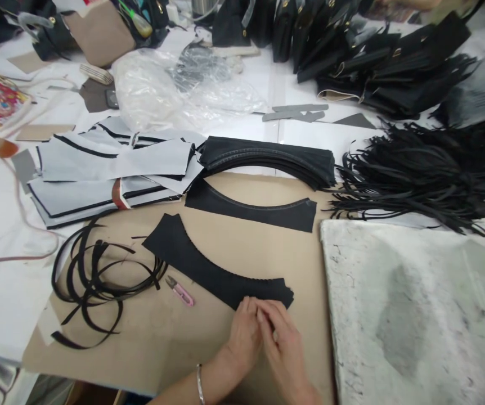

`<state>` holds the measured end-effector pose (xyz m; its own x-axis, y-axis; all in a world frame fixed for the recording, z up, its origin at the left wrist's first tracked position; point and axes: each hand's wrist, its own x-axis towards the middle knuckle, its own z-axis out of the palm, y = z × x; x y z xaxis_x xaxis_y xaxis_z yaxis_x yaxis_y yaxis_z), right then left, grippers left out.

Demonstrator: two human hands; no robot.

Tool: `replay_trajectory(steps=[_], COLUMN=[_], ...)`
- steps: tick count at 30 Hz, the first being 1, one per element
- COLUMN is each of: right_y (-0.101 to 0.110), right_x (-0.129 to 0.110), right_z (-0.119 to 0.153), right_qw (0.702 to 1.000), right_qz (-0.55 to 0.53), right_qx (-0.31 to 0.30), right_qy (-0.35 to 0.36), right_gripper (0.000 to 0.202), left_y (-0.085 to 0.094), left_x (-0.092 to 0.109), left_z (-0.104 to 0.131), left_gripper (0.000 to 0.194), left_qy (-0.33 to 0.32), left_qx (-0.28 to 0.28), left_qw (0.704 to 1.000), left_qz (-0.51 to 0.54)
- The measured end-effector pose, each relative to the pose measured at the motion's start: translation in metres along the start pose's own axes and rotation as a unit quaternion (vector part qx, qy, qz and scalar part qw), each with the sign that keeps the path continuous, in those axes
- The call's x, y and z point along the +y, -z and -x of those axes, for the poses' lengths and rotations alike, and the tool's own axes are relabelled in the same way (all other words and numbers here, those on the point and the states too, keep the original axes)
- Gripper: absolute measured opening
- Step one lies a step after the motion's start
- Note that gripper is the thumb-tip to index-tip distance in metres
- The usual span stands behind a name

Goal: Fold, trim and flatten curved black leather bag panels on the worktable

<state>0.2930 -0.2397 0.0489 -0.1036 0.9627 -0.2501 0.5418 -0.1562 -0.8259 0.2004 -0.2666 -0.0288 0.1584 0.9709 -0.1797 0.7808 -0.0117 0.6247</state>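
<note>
Both hands meet at the lower middle of the frame, on the near right end of a curved black fabric piece (209, 269) lying flat on the brown cardboard sheet (242, 236) that covers the counter. The left hand (245, 333), with a bangle at the wrist, and the right hand (282, 340) press fingertips together over that end, apparently pinching its edge; the exact grip is hidden by the fingers. The piece arcs with its long axis running from upper left down to lower right, its broad end pointing toward the upper left and the bow of the curve sagging toward the viewer. Judging from the layout, work seems partway along: a second curved piece (253, 209) lies just above, and a stack of similar pieces (268, 160) waits beyond it. A tangle of black strips (99, 281) sits at the left, with pink thread snips (180, 291) just beside it. A heap of black fringe (420, 180) fills the right, above a grey-white slab (415, 315).
</note>
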Motion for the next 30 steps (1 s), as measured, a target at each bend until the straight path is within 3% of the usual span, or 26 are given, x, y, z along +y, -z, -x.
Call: replay_trajectory(steps=[3,5,10,16,21,26,30], right_y=[0.021,0.026,0.022,0.029,0.031,0.018,0.007], right_x=[0.037,0.059,0.084,0.081,0.071,0.052,0.043], right_z=[0.02,0.032,0.041,0.033,0.028,0.019,0.009], right_qw=[0.986,0.972,0.967,0.96,0.93,0.894,0.906], right_qz=[-0.043,-0.067,-0.125,-0.187,-0.284,-0.366,-0.355], right_qx=[0.092,0.113,0.086,0.076,0.092,0.083,0.065], right_qy=[-0.136,-0.194,-0.204,-0.193,-0.214,-0.245,-0.221], right_gripper=[0.033,0.041,0.046,0.046,0.057,0.067,0.058], left_y=[0.012,0.015,0.011,0.024,0.035,0.048,0.056], left_x=[0.007,0.011,0.017,0.025,0.021,0.029,0.048], left_z=[-0.007,-0.009,-0.013,-0.023,-0.031,-0.029,-0.019], left_gripper=[0.018,0.022,0.018,0.023,0.015,0.018,0.018], left_qy=[-0.02,-0.019,-0.004,0.058,0.137,0.162,0.164], left_qx=[-0.029,-0.035,-0.034,-0.022,-0.015,-0.015,-0.009], left_qw=[0.997,0.994,0.995,0.998,0.982,0.959,0.95], left_qz=[-0.062,-0.103,-0.099,-0.007,0.127,0.234,0.267])
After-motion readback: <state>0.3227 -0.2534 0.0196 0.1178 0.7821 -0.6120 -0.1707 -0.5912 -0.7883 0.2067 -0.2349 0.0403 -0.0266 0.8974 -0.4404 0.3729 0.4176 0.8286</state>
